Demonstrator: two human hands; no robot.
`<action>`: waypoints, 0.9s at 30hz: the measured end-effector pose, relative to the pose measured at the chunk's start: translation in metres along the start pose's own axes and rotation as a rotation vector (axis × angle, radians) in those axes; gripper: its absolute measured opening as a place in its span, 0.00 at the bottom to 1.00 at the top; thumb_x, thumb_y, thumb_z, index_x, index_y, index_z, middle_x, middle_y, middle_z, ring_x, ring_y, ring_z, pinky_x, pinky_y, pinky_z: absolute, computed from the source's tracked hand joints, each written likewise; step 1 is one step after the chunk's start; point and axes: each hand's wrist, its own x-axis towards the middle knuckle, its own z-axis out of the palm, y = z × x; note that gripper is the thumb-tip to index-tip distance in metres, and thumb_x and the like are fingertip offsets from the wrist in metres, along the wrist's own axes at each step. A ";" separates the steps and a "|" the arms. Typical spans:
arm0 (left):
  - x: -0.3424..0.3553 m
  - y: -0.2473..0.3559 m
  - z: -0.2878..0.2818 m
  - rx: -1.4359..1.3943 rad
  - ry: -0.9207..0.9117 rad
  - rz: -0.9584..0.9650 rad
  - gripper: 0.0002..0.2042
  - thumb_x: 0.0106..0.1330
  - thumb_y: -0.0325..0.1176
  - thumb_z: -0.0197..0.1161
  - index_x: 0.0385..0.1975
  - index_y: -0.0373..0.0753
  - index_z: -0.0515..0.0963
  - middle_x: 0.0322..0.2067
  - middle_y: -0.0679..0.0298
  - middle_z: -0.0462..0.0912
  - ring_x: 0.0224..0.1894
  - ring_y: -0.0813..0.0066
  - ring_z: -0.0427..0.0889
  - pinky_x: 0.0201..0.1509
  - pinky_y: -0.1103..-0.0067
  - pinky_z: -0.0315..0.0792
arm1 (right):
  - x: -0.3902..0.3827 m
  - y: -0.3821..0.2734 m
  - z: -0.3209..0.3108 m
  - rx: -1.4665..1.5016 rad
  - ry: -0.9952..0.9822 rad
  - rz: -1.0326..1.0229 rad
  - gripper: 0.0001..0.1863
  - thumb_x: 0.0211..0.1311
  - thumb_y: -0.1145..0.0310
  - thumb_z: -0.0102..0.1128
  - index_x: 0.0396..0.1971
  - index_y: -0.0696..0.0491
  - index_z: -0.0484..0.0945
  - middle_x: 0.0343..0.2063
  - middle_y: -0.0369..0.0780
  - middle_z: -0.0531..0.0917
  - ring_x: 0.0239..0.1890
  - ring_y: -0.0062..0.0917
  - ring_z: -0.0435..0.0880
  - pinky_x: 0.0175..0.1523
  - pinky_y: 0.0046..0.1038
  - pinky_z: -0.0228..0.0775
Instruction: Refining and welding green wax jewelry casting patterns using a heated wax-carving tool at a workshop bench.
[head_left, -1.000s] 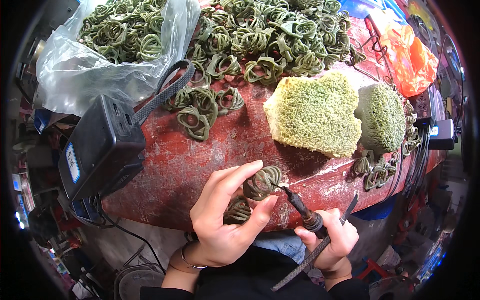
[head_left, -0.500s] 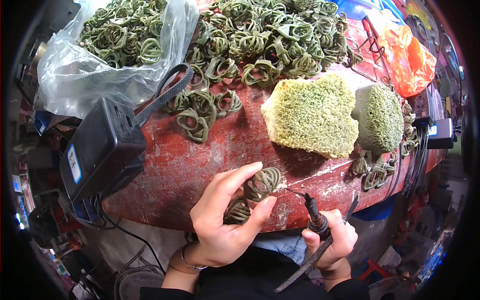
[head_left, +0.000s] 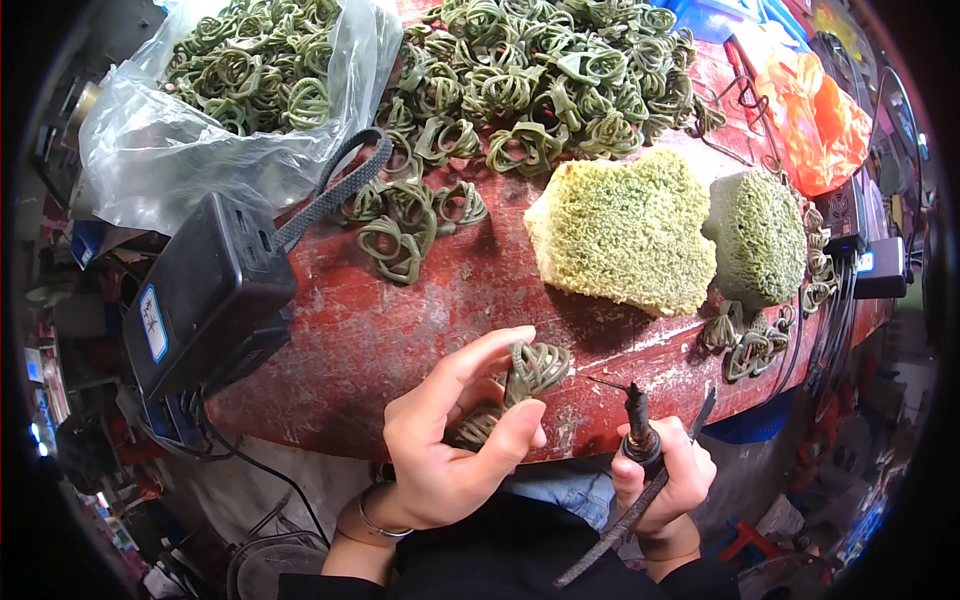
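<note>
My left hand (head_left: 450, 430) pinches a green, waxy-looking multi-band ring (head_left: 541, 368) between thumb and fingertips. A second such ring (head_left: 476, 428) sits deeper in the same hand, partly hidden by the thumb. My right hand (head_left: 672, 475) is closed around a black pen-like tool (head_left: 640, 428) with a thin, needle-like metal tip. That tip points left, a short gap from the pinched ring. A long, dark, flat file-like strip (head_left: 620, 530) also passes through my right hand, slanting from upper right to lower left.
The red worn tabletop (head_left: 340, 350) bears a heap of green rings (head_left: 540, 70), a clear plastic bag (head_left: 140, 150) of more rings, two green-yellow porous blocks (head_left: 625, 235) (head_left: 762, 240), a black strapped box (head_left: 215, 290) at left and an orange bag (head_left: 815, 120) at right.
The pinched ring has turned in my left fingers and shifted slightly right. The pen-like tool's tip has moved slightly right as well.
</note>
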 end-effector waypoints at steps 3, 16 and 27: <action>0.002 0.002 -0.007 -0.137 -0.100 -0.047 0.21 0.60 0.23 0.54 0.54 0.29 0.63 0.31 0.59 0.77 0.25 0.83 0.76 0.23 0.89 0.69 | 0.000 0.000 0.002 0.021 0.034 -0.009 0.21 0.56 0.52 0.56 0.24 0.59 0.75 0.12 0.36 0.71 0.14 0.24 0.74 0.22 0.21 0.64; 0.006 0.005 -0.002 -0.280 -0.054 -0.082 0.19 0.54 0.28 0.50 0.45 0.24 0.67 0.39 0.42 0.76 0.19 0.77 0.77 0.13 0.91 0.66 | -0.002 0.007 -0.001 -0.016 -0.009 -0.102 0.16 0.50 0.59 0.64 0.29 0.57 0.75 0.17 0.37 0.76 0.15 0.26 0.77 0.20 0.22 0.67; 0.006 0.000 0.000 -0.259 -0.120 -0.004 0.21 0.60 0.34 0.57 0.48 0.27 0.64 0.42 0.40 0.75 0.26 0.73 0.80 0.15 0.89 0.69 | -0.001 0.000 0.004 -0.010 0.058 -0.017 0.22 0.58 0.53 0.53 0.23 0.60 0.74 0.11 0.34 0.71 0.14 0.21 0.74 0.22 0.20 0.64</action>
